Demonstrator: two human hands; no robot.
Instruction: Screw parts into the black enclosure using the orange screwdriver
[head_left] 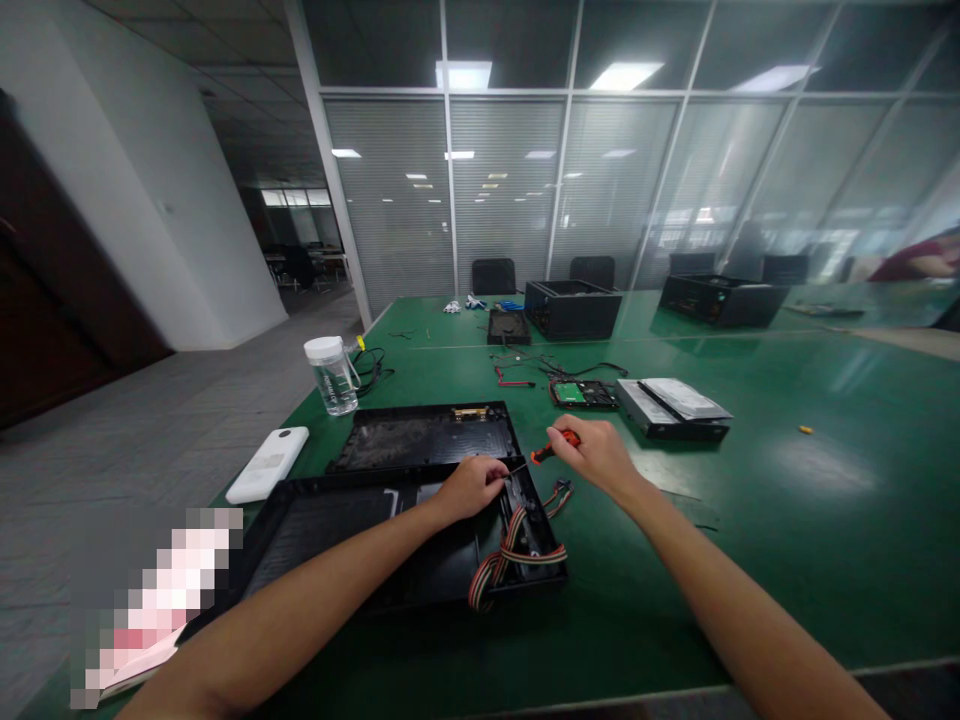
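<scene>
Presently, you work at a green tabletop (pixel 810 540), glossy, reflecting light; grey carpet (pixel 202 390) lies to the left, and a glass partition (pixel 510 190) with blinds stands behind. The shallow black case panel (pixel 300 530) lies flat directly before you: raised rim, dark interior, striped ribbon cable (pixel 517 550) looped over its right end. Your right hand (pixel 592 455) is closed around the screwdriver (pixel 553 447), orange-and-black handle, thin shaft slanting down toward the panel's right side. Your left hand (pixel 474 487) is mostly curled, fingertips together near the shaft's tip; whether they grip anything, cannot tell. Count: one screwdriver; two black panels, the second panel (pixel 420 440) just behind the first; one water bottle (pixel 334 375); one green-board hard drive (pixel 574 392); two black computer cases (pixel 574 312) farther back.
</scene>
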